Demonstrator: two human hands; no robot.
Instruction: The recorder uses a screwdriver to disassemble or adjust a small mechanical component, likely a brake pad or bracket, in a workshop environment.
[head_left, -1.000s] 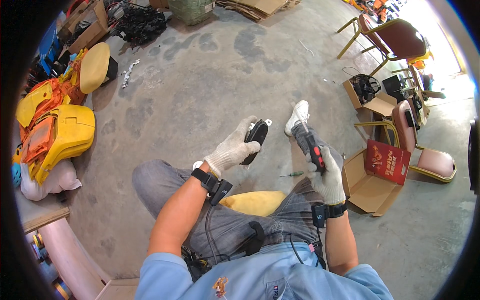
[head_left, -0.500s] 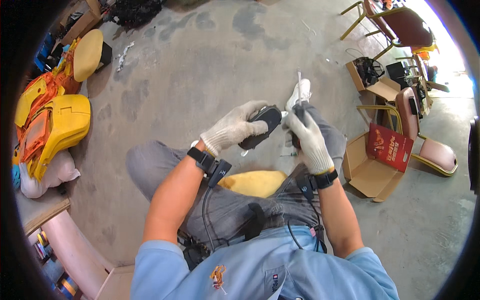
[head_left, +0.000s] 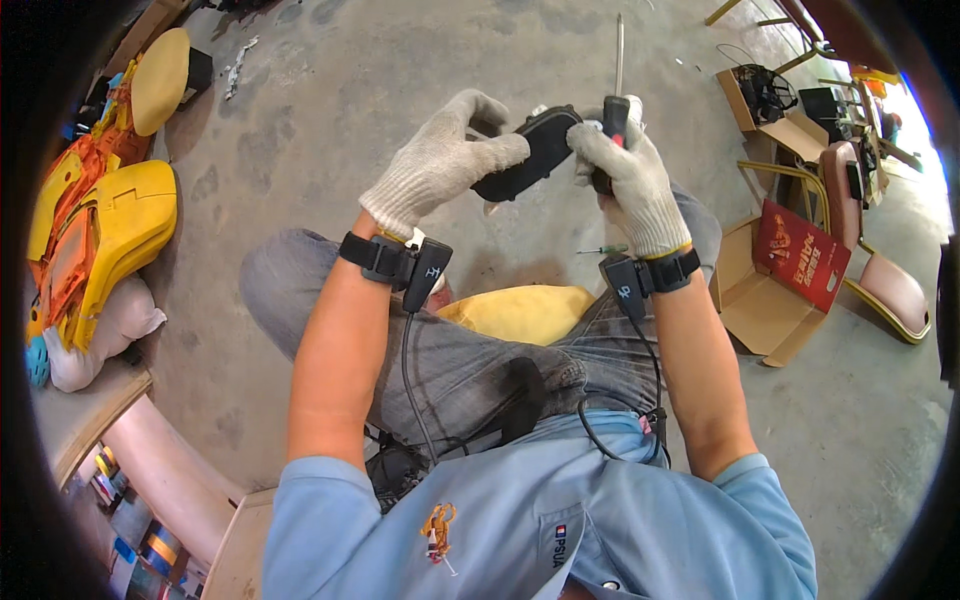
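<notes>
My left hand (head_left: 445, 160) in a cream knit glove grips the left side of a black rounded-oblong part (head_left: 535, 150), held tilted above my lap. My gloved right hand (head_left: 635, 180) is wrapped round the black-and-red handle of a screwdriver (head_left: 619, 60), whose metal shaft points up, away from me. The right thumb is at the right end of the black part; whether it touches it is unclear. A small green-handled screwdriver (head_left: 610, 250) lies on the floor beyond my legs. A yellow cushion (head_left: 510, 315) is between my legs.
Stacked yellow and orange plastic shells (head_left: 110, 260) lie at left above a wooden ledge (head_left: 105, 435). An open cardboard box (head_left: 760, 330) with a red panel, a tipped pink-seated chair (head_left: 890, 295) and a box of black items (head_left: 760, 90) stand at right on the concrete floor (head_left: 350, 90).
Both hands have moved up, away from my body. The right hand has come leftward beside the black part, its screwdriver now upright in the view. The background has shifted with the head.
</notes>
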